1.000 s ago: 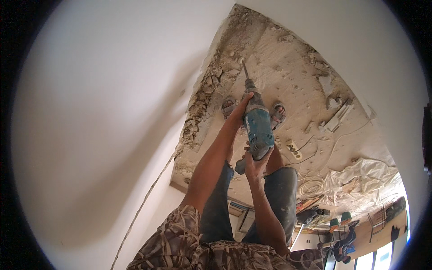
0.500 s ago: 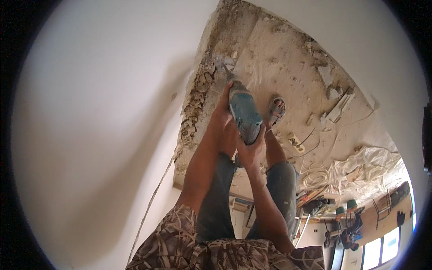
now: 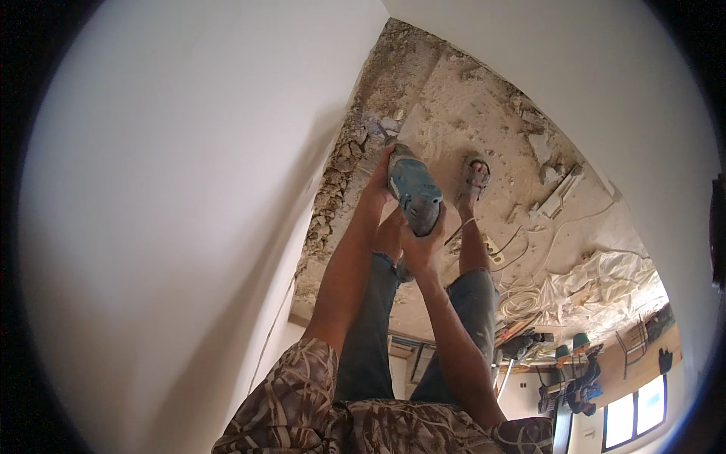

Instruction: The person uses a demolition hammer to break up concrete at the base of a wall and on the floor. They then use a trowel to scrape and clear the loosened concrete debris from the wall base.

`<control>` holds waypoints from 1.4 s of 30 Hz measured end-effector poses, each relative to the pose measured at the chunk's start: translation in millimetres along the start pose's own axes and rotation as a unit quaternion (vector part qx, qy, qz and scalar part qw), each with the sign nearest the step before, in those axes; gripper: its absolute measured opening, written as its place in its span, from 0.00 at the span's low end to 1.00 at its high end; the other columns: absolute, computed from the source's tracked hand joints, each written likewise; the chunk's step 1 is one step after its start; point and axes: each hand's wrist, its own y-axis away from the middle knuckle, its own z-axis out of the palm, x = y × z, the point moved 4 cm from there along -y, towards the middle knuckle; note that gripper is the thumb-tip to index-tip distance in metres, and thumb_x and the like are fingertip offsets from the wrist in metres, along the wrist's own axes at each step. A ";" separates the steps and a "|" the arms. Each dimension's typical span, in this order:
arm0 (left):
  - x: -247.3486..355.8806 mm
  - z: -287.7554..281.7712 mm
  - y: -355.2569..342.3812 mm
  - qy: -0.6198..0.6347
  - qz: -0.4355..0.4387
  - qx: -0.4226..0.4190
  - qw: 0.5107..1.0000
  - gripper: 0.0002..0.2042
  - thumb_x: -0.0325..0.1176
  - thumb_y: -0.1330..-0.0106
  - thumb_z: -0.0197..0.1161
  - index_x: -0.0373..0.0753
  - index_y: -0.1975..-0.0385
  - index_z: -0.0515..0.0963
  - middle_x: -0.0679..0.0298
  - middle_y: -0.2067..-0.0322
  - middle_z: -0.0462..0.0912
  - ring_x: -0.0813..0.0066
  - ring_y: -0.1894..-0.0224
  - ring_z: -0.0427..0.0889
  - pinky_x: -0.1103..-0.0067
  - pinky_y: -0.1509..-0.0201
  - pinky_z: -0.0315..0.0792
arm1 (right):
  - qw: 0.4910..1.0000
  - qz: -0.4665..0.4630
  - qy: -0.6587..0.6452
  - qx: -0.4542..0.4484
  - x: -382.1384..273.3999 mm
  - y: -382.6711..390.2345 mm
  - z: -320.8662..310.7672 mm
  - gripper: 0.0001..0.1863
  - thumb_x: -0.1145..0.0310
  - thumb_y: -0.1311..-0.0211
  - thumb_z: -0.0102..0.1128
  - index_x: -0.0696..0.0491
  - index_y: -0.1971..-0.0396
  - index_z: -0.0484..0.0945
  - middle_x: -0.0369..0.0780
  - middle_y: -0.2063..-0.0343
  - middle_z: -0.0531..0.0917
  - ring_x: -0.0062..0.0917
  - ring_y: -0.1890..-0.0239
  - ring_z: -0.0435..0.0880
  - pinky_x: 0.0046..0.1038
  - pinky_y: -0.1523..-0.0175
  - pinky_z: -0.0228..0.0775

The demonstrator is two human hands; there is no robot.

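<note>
A teal and dark grey hammer drill (image 3: 414, 186) is held in both my hands, pointing away from me and slightly left. My left hand (image 3: 380, 181) is closed around the left side of its front part. At the rear, my right hand (image 3: 425, 244) wraps the handle; the trigger is hidden. The chisel bit (image 3: 383, 130) reaches down to the broken floor strip (image 3: 349, 155) along the left wall. Pale dust or chips lie around its tip, and I cannot tell how deep the tip sits.
A white wall (image 3: 189, 189) rises close on my left, another on the right. My sandalled foot (image 3: 476, 175) stands right of the drill. Farther right lie a power strip (image 3: 494, 252), a coiled cable (image 3: 520, 302), crumpled plastic sheeting (image 3: 597, 284) and debris. Another person (image 3: 582, 386) is at lower right.
The whole view has shifted a little, so the drill and hands sit slightly lower and to the right in the picture. Both hands keep their grip, with the bit still at the broken strip.
</note>
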 end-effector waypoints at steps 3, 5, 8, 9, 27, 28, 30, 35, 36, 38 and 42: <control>-0.5 -6.4 -20.7 -0.037 0.021 0.032 0.999 0.38 0.67 0.42 0.60 0.34 0.47 0.74 0.51 0.54 0.81 0.57 0.54 0.82 0.62 0.47 0.76 | 0.999 0.047 -0.014 0.000 12.3 -14.1 -4.2 0.39 0.66 0.49 0.64 0.58 0.35 0.61 0.55 0.50 0.78 0.46 0.46 0.79 0.42 0.40 0.67; -0.7 -11.6 -39.5 -0.048 0.024 0.046 0.998 0.39 0.67 0.42 0.61 0.33 0.46 0.74 0.51 0.53 0.80 0.57 0.54 0.82 0.61 0.47 0.77 | 0.997 0.036 -0.058 -0.018 17.0 -28.4 -8.9 0.38 0.67 0.49 0.64 0.59 0.37 0.62 0.53 0.52 0.79 0.42 0.50 0.81 0.41 0.44 0.70; 7.9 -7.0 -83.0 -0.029 0.019 0.059 0.998 0.37 0.63 0.41 0.63 0.34 0.45 0.73 0.52 0.52 0.80 0.57 0.53 0.81 0.60 0.47 0.76 | 0.989 0.103 -0.105 -0.037 33.2 -60.6 -19.1 0.35 0.68 0.49 0.62 0.59 0.39 0.63 0.50 0.56 0.80 0.36 0.58 0.82 0.37 0.53 0.75; -4.2 -11.0 -87.7 -0.021 0.002 0.100 0.995 0.35 0.61 0.40 0.63 0.35 0.45 0.73 0.53 0.52 0.80 0.57 0.53 0.81 0.60 0.47 0.75 | 0.980 0.138 -0.126 -0.064 40.9 -59.6 -24.9 0.34 0.68 0.48 0.62 0.59 0.39 0.63 0.48 0.57 0.80 0.33 0.60 0.82 0.35 0.56 0.77; -57.6 12.5 -4.1 0.088 0.090 0.042 0.991 0.39 0.58 0.44 0.68 0.36 0.39 0.66 0.52 0.53 0.79 0.56 0.55 0.82 0.63 0.50 0.79 | 0.990 0.076 -0.051 -0.105 46.6 10.8 -68.9 0.45 0.76 0.55 0.58 0.56 0.32 0.52 0.48 0.56 0.79 0.30 0.59 0.85 0.34 0.53 0.76; -56.1 11.2 -1.5 0.081 0.085 0.044 0.992 0.39 0.59 0.44 0.68 0.36 0.40 0.67 0.52 0.53 0.79 0.56 0.55 0.82 0.63 0.51 0.79 | 0.991 0.103 -0.012 -0.084 47.1 12.1 -64.1 0.42 0.76 0.55 0.58 0.55 0.34 0.55 0.49 0.54 0.78 0.36 0.54 0.83 0.37 0.49 0.73; -49.3 10.0 -0.4 0.074 0.082 0.030 0.993 0.39 0.61 0.44 0.66 0.37 0.41 0.68 0.52 0.53 0.79 0.57 0.56 0.82 0.63 0.51 0.78 | 0.997 -0.031 0.069 -0.030 35.8 10.5 -49.3 0.41 0.75 0.55 0.58 0.55 0.35 0.57 0.51 0.52 0.77 0.40 0.50 0.80 0.39 0.46 0.70; -34.1 9.1 -1.1 0.064 0.074 0.013 0.995 0.35 0.62 0.43 0.65 0.37 0.47 0.74 0.54 0.59 0.81 0.59 0.58 0.83 0.62 0.51 0.77 | 0.998 -0.039 0.055 -0.009 40.8 12.5 -31.3 0.41 0.73 0.54 0.60 0.55 0.34 0.58 0.52 0.50 0.75 0.45 0.45 0.75 0.42 0.41 0.64; -32.3 11.3 0.1 0.055 0.090 0.003 0.994 0.34 0.61 0.43 0.65 0.37 0.48 0.75 0.55 0.61 0.82 0.60 0.59 0.83 0.63 0.52 0.77 | 0.998 -0.025 0.049 -0.009 43.3 13.9 -30.9 0.41 0.73 0.54 0.60 0.56 0.35 0.58 0.52 0.52 0.75 0.43 0.48 0.76 0.41 0.43 0.66; -33.5 11.3 2.2 0.045 0.092 0.044 0.994 0.31 0.60 0.42 0.65 0.38 0.51 0.76 0.58 0.64 0.83 0.62 0.61 0.84 0.65 0.53 0.78 | 0.999 -0.010 0.031 -0.008 47.7 14.6 -31.7 0.41 0.73 0.53 0.60 0.58 0.35 0.57 0.52 0.54 0.76 0.40 0.52 0.79 0.40 0.47 0.69; -33.1 14.2 -6.2 0.016 0.086 0.060 0.994 0.31 0.58 0.41 0.66 0.37 0.48 0.74 0.56 0.60 0.82 0.62 0.58 0.83 0.67 0.52 0.78 | 0.994 0.100 -0.041 -0.028 63.5 -0.5 -29.9 0.46 0.72 0.50 0.63 0.60 0.31 0.49 0.47 0.62 0.76 0.27 0.68 0.80 0.31 0.65 0.75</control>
